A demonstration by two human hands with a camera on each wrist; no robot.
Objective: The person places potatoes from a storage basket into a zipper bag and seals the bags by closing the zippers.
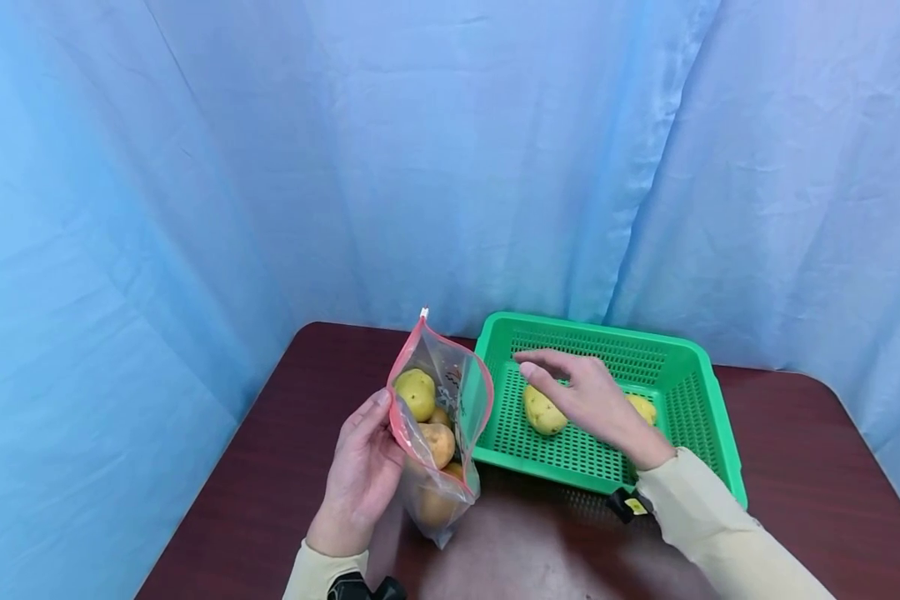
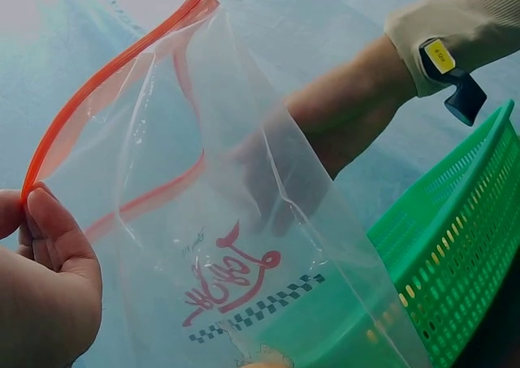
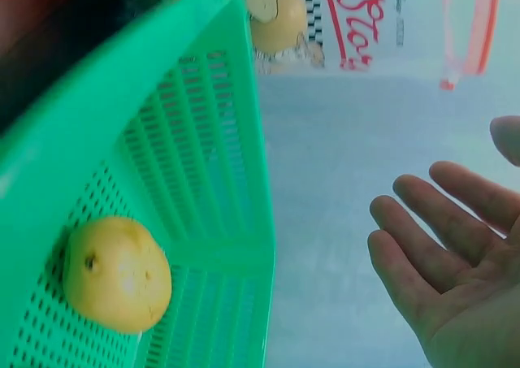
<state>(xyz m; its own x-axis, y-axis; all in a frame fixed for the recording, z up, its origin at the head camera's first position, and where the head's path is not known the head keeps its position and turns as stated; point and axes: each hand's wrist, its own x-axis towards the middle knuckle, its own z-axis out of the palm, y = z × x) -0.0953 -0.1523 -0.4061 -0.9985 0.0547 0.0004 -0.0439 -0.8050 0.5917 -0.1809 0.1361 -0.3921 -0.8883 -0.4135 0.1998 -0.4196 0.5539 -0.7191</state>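
Observation:
My left hand (image 1: 363, 467) pinches the red zip edge of a clear plastic zip bag (image 1: 450, 362) between thumb and fingers. The bag stands upright with its mouth wide; several potatoes (image 1: 417, 394) are inside. In the left wrist view the bag (image 2: 162, 262) shows printed lettering and a checkered band. My right hand (image 1: 585, 400) hovers over the green basket (image 1: 607, 323), fingers spread and nothing in them, as the right wrist view of the hand (image 3: 455, 262) confirms. Below it lies a potato (image 1: 543, 412); another potato (image 1: 642, 407) is partly hidden by the wrist.
The dark brown table (image 1: 270, 467) carries the bag at centre and the basket just right of it, their sides close together. A blue curtain (image 1: 450, 167) hangs behind and to the left of the table.

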